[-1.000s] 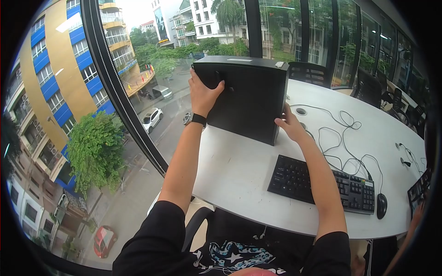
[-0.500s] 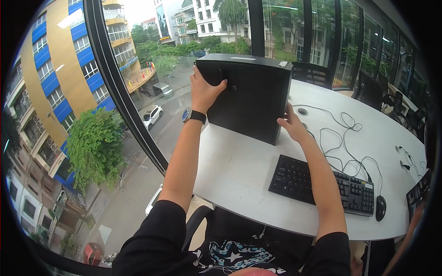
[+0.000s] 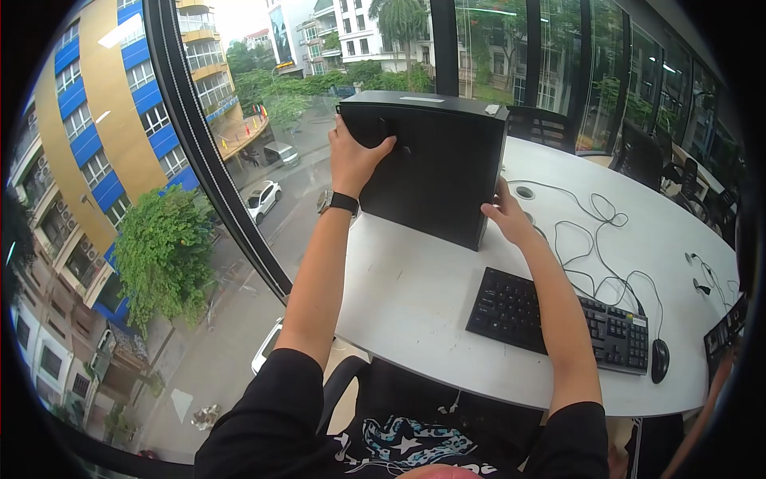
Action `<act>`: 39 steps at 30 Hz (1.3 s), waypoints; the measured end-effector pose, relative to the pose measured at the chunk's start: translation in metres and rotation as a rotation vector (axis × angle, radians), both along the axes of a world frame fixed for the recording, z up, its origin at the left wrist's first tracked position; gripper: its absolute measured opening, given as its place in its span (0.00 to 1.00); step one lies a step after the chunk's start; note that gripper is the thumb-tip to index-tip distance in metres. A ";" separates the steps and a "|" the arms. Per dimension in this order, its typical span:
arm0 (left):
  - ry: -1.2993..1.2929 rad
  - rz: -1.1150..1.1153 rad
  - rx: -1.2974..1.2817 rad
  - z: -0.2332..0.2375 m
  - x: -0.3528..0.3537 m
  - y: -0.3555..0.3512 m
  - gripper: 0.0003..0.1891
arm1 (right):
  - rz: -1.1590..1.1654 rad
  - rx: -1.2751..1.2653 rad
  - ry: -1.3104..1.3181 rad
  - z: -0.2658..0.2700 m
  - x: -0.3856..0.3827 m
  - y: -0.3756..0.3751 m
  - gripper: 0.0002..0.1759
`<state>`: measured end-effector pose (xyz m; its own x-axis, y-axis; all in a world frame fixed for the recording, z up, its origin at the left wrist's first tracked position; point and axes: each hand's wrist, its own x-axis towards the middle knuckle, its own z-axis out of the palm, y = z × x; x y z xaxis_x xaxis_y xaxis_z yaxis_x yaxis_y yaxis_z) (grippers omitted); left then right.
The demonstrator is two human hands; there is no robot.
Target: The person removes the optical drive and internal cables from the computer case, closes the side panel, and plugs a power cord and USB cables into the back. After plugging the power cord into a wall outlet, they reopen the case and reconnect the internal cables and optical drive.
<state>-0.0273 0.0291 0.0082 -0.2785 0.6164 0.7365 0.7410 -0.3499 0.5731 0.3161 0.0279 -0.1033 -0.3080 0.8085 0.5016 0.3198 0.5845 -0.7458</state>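
Observation:
A black desktop computer case (image 3: 431, 180) stands upright on the white table, its broad side panel facing me. My left hand (image 3: 357, 160) grips its left edge near the top, thumb spread on the panel beside a small dark latch and fingers hidden behind the edge. A watch with a black strap (image 3: 344, 201) is on that wrist. Lower down, my right hand (image 3: 507, 214) grips the case's right edge, thumb in front and the other fingers partly hidden. Below the case, a black keyboard (image 3: 503, 307) lies partly under my right forearm.
The white table (image 3: 407, 311) curves round to the right and carries a black mouse (image 3: 660, 361) and tangled cables (image 3: 594, 239). Window glass borders the left and back. Black office chairs (image 3: 641, 156) stand beyond the table. Another person's arm (image 3: 706, 399) holds a phone (image 3: 724, 329) at the right edge.
Both hands keep their hold on the computer case, which stays in nearly the same spot. My left wrist has turned very slightly. Outside, a red vehicle has mostly left view at bottom left.

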 end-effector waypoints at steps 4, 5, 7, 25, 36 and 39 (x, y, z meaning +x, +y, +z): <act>0.043 0.006 0.030 -0.004 -0.007 0.009 0.65 | -0.001 0.003 -0.003 0.001 0.001 -0.001 0.51; 0.060 0.013 0.060 -0.006 -0.009 0.011 0.65 | 0.000 -0.002 0.003 0.001 0.000 -0.001 0.51; 0.052 0.003 0.084 -0.008 -0.012 0.003 0.65 | 0.007 0.005 0.006 0.000 0.000 0.000 0.50; -0.333 -0.278 0.202 -0.076 -0.038 -0.076 0.75 | 0.024 -0.011 0.040 -0.001 0.000 0.001 0.50; 0.307 0.215 0.301 -0.061 -0.042 -0.151 0.63 | 0.018 -0.038 0.059 0.000 -0.002 -0.001 0.51; 0.592 0.232 0.237 -0.059 -0.053 -0.165 0.43 | 0.014 -0.039 0.056 0.000 0.000 -0.002 0.52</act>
